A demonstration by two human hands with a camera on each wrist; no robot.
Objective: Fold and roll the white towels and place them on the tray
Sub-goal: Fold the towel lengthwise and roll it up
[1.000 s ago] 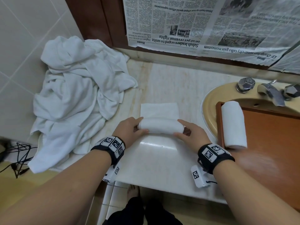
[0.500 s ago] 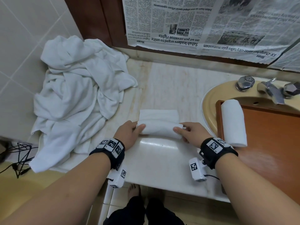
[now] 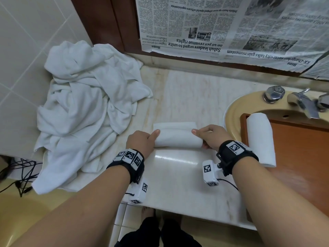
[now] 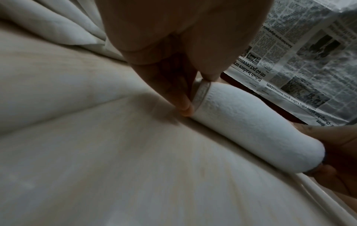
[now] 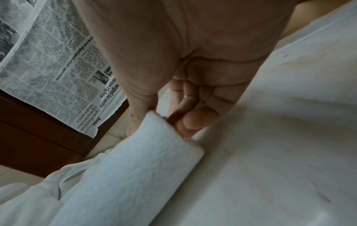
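Note:
A small white towel (image 3: 178, 139) lies nearly rolled up on the marble counter (image 3: 178, 175), with a short flat flap left behind the roll. My left hand (image 3: 142, 141) grips its left end (image 4: 201, 94), thumb on top and fingers at the end. My right hand (image 3: 210, 138) grips the right end (image 5: 170, 134) the same way. One finished white roll (image 3: 260, 138) lies on the left side of the brown wooden tray (image 3: 302, 157), which sits over the sink.
A heap of loose white towels (image 3: 85, 113) fills the counter's left side against the tiled wall. The yellow basin (image 3: 236, 109) and chrome taps (image 3: 300, 100) are at the right. Newspaper (image 3: 222, 25) covers the wall behind. Black cables (image 3: 19, 173) hang at the lower left.
Both hands have rolled the towel away from me, so the flat flap behind the roll has grown shorter. The thumbs have come up over the top of the roll.

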